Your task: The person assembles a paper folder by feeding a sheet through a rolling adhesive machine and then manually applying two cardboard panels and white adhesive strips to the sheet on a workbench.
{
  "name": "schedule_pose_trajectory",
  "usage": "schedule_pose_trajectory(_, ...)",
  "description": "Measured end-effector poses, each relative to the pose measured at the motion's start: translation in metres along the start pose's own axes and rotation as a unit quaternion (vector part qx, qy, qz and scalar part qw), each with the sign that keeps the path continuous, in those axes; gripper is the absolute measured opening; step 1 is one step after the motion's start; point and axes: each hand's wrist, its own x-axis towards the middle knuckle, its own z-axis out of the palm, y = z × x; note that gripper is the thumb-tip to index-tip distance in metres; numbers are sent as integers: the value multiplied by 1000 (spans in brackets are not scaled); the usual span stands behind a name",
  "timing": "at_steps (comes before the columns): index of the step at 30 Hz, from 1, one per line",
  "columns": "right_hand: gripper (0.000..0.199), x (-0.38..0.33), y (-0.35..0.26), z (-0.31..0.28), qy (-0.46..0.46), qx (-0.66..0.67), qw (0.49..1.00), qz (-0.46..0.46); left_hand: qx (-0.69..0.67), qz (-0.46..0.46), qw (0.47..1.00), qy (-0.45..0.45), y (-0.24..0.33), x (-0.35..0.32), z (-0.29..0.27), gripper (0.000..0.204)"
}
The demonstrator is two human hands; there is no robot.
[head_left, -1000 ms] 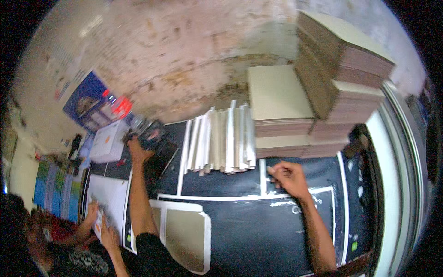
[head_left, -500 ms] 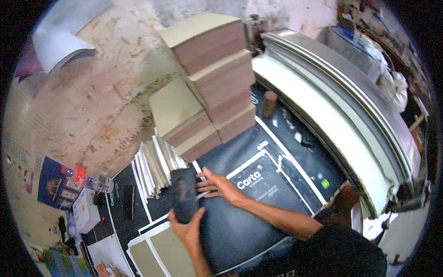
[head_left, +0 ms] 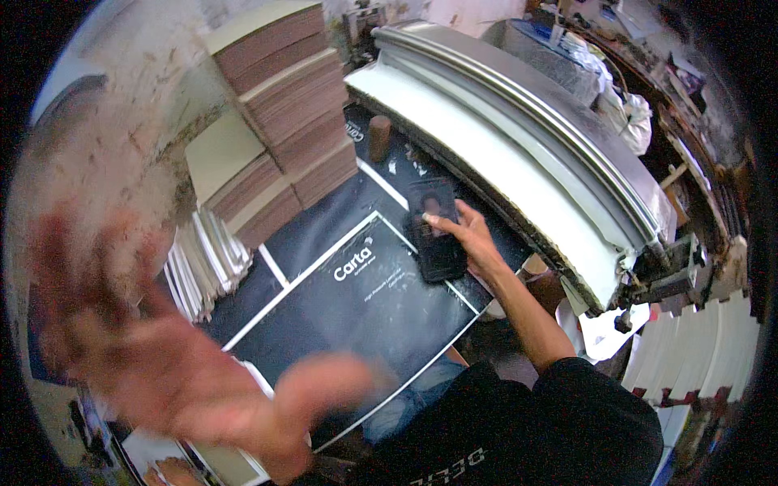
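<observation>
A black phone [head_left: 442,257] is held in my right hand [head_left: 480,243], over the right part of the dark, white-lined table covering [head_left: 324,300]. My right thumb lies across the phone's dark face, where a faint reflection shows. Large and smeared by motion, my left hand [head_left: 203,389] is raised close to the camera at lower left. Its thumb stands well apart from the outstretched fingers, and nothing shows in its grasp. Behind it, part of the table and the things at its left end are hidden.
Tall stacks of brown boards [head_left: 296,121] stand at the back left, beside a fanned pile of white-edged sheets [head_left: 207,263]. A brown cylinder [head_left: 378,138] stands near a long metal-topped machine [head_left: 519,142]. Thick white bundles [head_left: 693,348] sit at far right.
The phone, earlier between both hands near the sheet pile, has moved right in my right hand. My left hand has left it and risen toward the camera. The view has shifted right.
</observation>
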Motion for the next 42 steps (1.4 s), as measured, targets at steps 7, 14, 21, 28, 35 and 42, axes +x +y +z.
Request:
schedule_pose_trajectory(7, 63, -10, -5, -6, 69, -69, 995, -16, 15, 174, 984, -36, 53, 40, -22, 106)
schedule_pose_trajectory(14, 40, -12, -1, -3, 32, -21, 998, -57, 60, 148, 987, -21, 79, 29, -31, 97)
schedule_pose_trajectory(21, 32, 4, 35, -37, 81, -50, 993, -68, 66, 94, 993, 3, 76, 12, -30, 88)
schedule_pose_trajectory(28, 40, -2, 5, -35, 30, -5, 999, -43, 98, -186, 977, 29, 28, -44, -16, 79)
schedule_pose_trajectory(35, 55, -8, -6, -20, 21, -24, 999, -36, -12, -482, 873, 77, -80, -193, 27, 38)
schedule_pose_trajectory(42, 58, 0, 4, -19, 20, -69, 996, -59, -28, -503, 854, 131, -135, -237, 72, 42)
